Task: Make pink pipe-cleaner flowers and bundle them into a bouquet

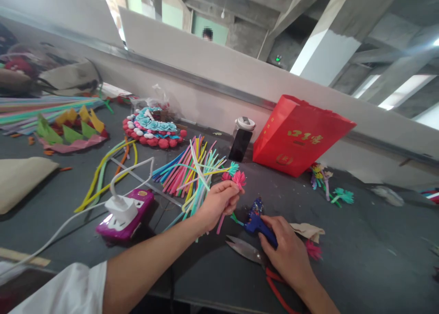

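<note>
My left hand (pixel 221 200) pinches the pink flower (pixel 239 180) just beneath its petals, fingertips together, above the loose pipe cleaners (pixel 192 167). It looks light and fuzzy, the petals easily crushed, so its base seems the place to hold. My right hand (pixel 287 246) is wrapped around the handle of the blue glue gun (pixel 259 226), beside the scissors (pixel 247 250); that body looks stiff and heavier, best gripped well behind the nozzle.

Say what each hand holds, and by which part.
Left hand: pink flower, pinched just under its petals. Right hand: glue gun, by its handle.
</note>
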Tool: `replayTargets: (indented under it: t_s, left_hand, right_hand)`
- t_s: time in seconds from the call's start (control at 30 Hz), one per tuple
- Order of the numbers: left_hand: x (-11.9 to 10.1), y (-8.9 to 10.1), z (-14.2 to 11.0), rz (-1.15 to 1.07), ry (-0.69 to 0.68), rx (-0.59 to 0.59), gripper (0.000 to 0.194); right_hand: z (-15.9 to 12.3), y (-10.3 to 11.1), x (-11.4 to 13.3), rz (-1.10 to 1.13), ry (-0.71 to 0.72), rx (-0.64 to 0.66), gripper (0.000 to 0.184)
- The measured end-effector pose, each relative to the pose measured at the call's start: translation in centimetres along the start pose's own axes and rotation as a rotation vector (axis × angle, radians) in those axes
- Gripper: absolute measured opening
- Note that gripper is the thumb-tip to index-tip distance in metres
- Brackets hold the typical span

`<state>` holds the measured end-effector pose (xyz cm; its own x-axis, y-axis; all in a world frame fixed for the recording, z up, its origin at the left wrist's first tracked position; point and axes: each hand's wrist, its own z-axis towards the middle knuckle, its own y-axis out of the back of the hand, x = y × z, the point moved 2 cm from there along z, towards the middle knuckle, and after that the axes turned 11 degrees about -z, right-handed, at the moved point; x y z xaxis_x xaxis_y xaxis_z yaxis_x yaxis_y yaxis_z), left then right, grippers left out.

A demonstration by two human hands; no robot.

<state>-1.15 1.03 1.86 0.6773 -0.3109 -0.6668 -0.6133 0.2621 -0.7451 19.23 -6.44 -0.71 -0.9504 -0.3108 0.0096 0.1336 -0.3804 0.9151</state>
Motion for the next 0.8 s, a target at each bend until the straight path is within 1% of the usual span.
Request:
replayTargets:
  t_s: [0.07,0.13,0.23,0.3,0.4,0.47,0.63,0.8]
  left_hand:
    - [0.2,-0.1,-0.1,0.032,-0.018,0.007,0.019]
    - [0.3,-0.2,-0.1,0.075,-0.040,0.016,0.020]
    - [0.6,-0.1,-0.1,0.125,-0.063,0.017,0.021]
    - [0.6,0.1,0.0,0.146,-0.072,0.014,0.022]
    - [0.7,0.3,0.1,0.173,-0.081,0.019,0.024]
    - [0.8,0.3,0.2,0.194,-0.072,0.026,0.026]
    - [1.2,0.3,0.2,0.237,-0.037,0.026,0.028]
    - [1.2,0.3,0.2,0.229,-0.026,0.017,0.028]
  right_hand:
    - [0.5,0.8,0.5,-0.032,0.039,-0.052,0.025]
    - [1.4,1.6,1.3,0.002,0.036,-0.126,0.022]
    - [3.6,2.6,2.8,0.178,-0.031,-0.222,0.017]
    - [5.2,2.7,3.6,0.240,-0.082,-0.255,0.015]
    - [7.0,2.2,4.0,0.308,-0.135,-0.234,0.015]
    - [7.7,1.9,4.0,0.364,-0.142,-0.203,0.014]
    - [8.1,1.9,3.8,0.419,-0.103,-0.178,0.011]
    - [8.2,1.9,4.0,0.358,-0.082,-0.209,0.011]
